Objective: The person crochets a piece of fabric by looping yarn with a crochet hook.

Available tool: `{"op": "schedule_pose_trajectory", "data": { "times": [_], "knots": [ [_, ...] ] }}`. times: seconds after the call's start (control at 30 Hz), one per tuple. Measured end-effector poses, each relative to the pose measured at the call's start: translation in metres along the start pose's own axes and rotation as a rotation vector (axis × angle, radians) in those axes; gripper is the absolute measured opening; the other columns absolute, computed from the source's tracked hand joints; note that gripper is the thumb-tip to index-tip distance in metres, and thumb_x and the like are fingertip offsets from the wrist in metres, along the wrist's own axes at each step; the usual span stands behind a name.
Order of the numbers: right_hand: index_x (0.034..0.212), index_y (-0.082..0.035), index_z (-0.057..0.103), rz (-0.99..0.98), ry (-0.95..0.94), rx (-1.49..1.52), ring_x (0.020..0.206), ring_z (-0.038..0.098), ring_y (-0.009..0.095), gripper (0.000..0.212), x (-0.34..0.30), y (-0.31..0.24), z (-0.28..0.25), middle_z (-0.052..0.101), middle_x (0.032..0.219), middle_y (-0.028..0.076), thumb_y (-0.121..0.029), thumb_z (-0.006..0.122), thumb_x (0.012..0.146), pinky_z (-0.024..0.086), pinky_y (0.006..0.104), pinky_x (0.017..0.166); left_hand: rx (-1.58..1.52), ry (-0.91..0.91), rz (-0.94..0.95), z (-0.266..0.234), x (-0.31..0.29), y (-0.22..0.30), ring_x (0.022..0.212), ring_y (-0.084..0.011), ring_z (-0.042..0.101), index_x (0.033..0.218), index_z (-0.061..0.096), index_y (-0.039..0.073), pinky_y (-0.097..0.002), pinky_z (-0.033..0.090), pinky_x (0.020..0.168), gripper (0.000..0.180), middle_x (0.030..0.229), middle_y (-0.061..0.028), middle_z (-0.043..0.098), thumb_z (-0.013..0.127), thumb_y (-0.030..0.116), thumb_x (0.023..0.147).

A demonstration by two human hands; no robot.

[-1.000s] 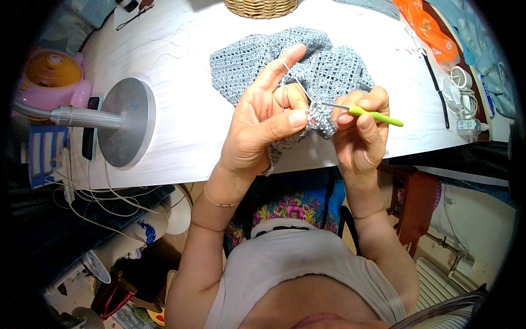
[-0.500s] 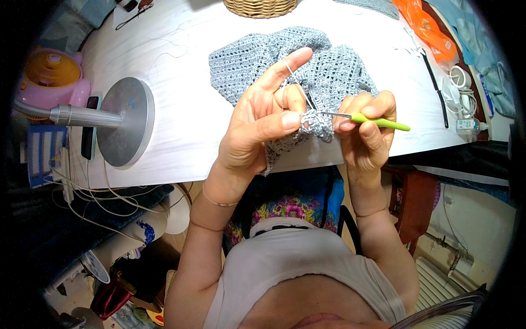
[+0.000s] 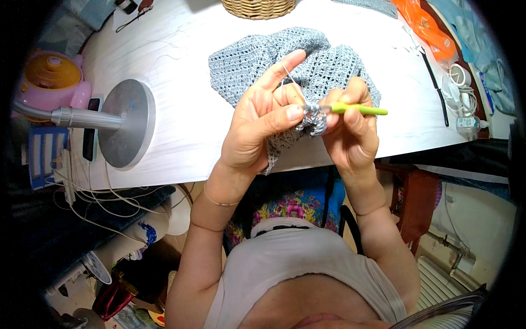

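A grey-blue crocheted piece [image 3: 241, 63] with an openwork pattern lies bunched on the white table, its near edge raised between my hands. My left hand [image 3: 257, 118] pinches that edge between thumb and fingers, index finger stretched up with a strand of yarn [image 3: 292, 78] looped over it. In my right hand [image 3: 353, 131] is a crochet hook [image 3: 359, 109] with a lime-green handle, held between thumb and fingers. The hook's metal shaft points left into the stitches; its tip is hidden in the yarn.
On the left stand a lamp's round grey base [image 3: 134, 123], a phone [image 3: 92, 129] and a pink pot with an amber lid [image 3: 52, 71]. A wicker basket [image 3: 258, 8] is at the far edge. An orange bag [image 3: 427, 33], white cable [image 3: 466, 98] and small bottle [image 3: 469, 125] lie right.
My right hand and the hook have moved left, closer to my left hand, and the shaft has gone further into the stitches. My left hand has barely shifted.
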State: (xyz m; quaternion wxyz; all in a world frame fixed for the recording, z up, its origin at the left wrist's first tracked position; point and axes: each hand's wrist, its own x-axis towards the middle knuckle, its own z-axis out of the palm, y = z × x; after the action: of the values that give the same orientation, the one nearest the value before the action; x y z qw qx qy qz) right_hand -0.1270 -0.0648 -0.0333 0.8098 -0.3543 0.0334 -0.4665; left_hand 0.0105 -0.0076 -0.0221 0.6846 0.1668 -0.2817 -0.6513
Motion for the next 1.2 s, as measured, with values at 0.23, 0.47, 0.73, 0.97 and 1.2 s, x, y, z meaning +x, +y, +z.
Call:
{"op": "schedule_pose_trajectory", "data": {
  "times": [0.23, 0.47, 0.73, 0.97, 1.2],
  "knots": [
    [0.086, -0.005, 0.047, 0.044, 0.083, 0.091, 0.072, 0.063, 0.017, 0.010, 0.002, -0.003, 0.005, 0.062, 0.078, 0.014, -0.010, 0.055, 0.082, 0.054, 0.0247, 0.061, 0.099, 0.030, 0.037, 0.001, 0.001, -0.001, 0.068, -0.0058, 0.050, 0.130, 0.015, -0.008, -0.0160, 0.040, 0.064, 0.071, 0.074, -0.0028, 0.053, 0.060, 0.000, 0.075],
    [0.085, -0.004, 0.048, 0.118, 0.162, 0.122, 0.070, 0.063, 0.017, 0.006, -0.001, -0.006, 0.006, 0.061, 0.076, 0.013, -0.009, 0.051, 0.084, 0.054, 0.0259, 0.060, 0.414, 0.153, 0.280, 0.010, 0.002, -0.005, 0.066, -0.0047, 0.051, 0.133, 0.012, -0.003, -0.0144, 0.041, 0.059, 0.076, 0.078, -0.0058, 0.057, 0.060, -0.004, 0.074],
    [0.078, -0.005, 0.046, 0.273, 0.198, 0.148, 0.064, 0.061, 0.016, 0.010, -0.026, -0.002, 0.025, 0.061, 0.074, 0.013, -0.012, 0.050, 0.084, 0.053, 0.0253, 0.059, 1.292, 0.096, 0.931, 0.009, -0.004, -0.015, 0.054, -0.0099, 0.056, 0.133, 0.015, -0.002, -0.0182, 0.042, 0.045, 0.082, 0.076, -0.0098, 0.062, 0.059, -0.010, 0.065],
    [0.100, -0.011, 0.050, 0.420, 0.214, 0.752, 0.083, 0.062, 0.018, 0.017, -0.039, 0.005, 0.022, 0.063, 0.090, 0.008, -0.022, 0.049, 0.087, 0.053, 0.0265, 0.063, 1.411, 0.013, 1.065, 0.017, -0.007, -0.016, 0.057, -0.0169, 0.060, 0.133, 0.010, -0.003, -0.0236, 0.049, 0.049, 0.079, 0.077, -0.0138, 0.062, 0.059, -0.007, 0.071],
    [0.095, -0.010, 0.049, -0.007, 0.170, 0.210, 0.081, 0.062, 0.021, 0.017, -0.039, 0.016, 0.012, 0.062, 0.088, 0.014, -0.020, 0.055, 0.084, 0.052, 0.0282, 0.066, 0.832, 0.068, 0.601, 0.021, -0.011, -0.012, 0.069, -0.0102, 0.057, 0.133, 0.007, -0.003, -0.0208, 0.048, 0.066, 0.076, 0.075, -0.0074, 0.056, 0.057, -0.004, 0.076]
  ]
}}
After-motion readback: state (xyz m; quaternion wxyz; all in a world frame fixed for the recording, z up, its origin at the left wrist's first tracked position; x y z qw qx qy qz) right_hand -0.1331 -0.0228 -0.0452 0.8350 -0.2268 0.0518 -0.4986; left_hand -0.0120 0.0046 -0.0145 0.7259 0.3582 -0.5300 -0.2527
